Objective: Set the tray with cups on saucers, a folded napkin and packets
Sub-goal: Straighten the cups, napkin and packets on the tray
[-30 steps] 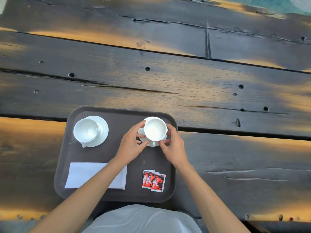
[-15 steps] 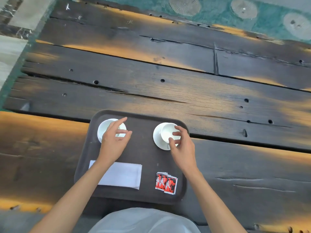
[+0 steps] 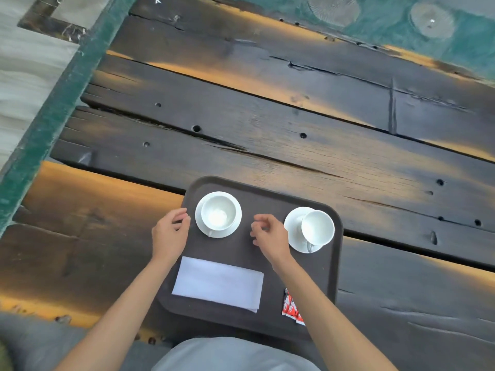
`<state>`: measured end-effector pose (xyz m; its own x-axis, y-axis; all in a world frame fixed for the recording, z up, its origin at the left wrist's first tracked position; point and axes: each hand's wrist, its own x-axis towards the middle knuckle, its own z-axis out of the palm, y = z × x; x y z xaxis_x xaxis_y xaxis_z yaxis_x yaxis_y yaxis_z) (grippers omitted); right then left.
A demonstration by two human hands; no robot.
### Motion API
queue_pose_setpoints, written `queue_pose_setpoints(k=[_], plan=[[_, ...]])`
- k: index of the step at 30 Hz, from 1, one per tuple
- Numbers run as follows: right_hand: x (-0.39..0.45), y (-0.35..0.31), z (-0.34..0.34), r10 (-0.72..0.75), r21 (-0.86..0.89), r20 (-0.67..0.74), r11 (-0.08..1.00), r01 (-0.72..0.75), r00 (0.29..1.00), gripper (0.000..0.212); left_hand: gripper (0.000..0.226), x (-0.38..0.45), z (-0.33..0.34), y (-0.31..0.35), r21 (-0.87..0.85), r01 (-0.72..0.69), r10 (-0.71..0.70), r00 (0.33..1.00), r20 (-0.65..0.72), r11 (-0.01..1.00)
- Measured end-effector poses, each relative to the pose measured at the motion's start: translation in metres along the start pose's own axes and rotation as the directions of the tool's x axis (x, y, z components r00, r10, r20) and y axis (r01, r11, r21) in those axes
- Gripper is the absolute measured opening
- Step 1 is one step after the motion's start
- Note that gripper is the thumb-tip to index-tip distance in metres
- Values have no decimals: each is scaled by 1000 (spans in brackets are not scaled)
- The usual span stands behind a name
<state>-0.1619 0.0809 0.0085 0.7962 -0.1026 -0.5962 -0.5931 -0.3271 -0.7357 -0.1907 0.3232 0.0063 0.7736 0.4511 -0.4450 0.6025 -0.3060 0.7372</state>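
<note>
A dark brown tray [image 3: 265, 196] lies at the near edge of the wooden table. On its far left a white cup [image 3: 218, 216] sits on a saucer [image 3: 199, 226]. Far right, a second white cup [image 3: 317, 227] rests on its saucer [image 3: 293, 231]. A folded white napkin [image 3: 218, 283] lies at the near left, and red packets [image 3: 290, 307] at the near right, partly hidden by my right forearm. My left hand [image 3: 170, 234] hovers just left of the left saucer, fingers curled, holding nothing. My right hand [image 3: 269, 235] hovers between the two saucers, empty.
The table is of dark weathered planks [image 3: 267, 129] with gaps and holes. A green border [image 3: 53, 108] and pale floor run along the far left. My grey-clad lap [image 3: 233, 354] is at the bottom edge.
Both hands have let go of the cups and drawn back toward me. The left hand moved off the left cup to its left; the right hand moved left off the right cup.
</note>
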Motion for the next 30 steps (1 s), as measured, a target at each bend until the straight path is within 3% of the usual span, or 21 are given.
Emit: queue_pose_setpoints(k=[9, 15, 30], plan=[[24, 4, 42, 163, -21, -40, 986, -164, 986, 9, 29, 26, 18, -1, 48, 93, -94, 995, 30, 995], [32, 4, 47, 237, 93, -75, 969, -229, 969, 3, 27, 29, 26, 3, 85, 119, -117, 993, -20, 989], [39, 9, 24, 271, 142, -154, 958, -250, 950, 11, 28, 24, 50, 14, 58, 99, -102, 994, 49, 993]])
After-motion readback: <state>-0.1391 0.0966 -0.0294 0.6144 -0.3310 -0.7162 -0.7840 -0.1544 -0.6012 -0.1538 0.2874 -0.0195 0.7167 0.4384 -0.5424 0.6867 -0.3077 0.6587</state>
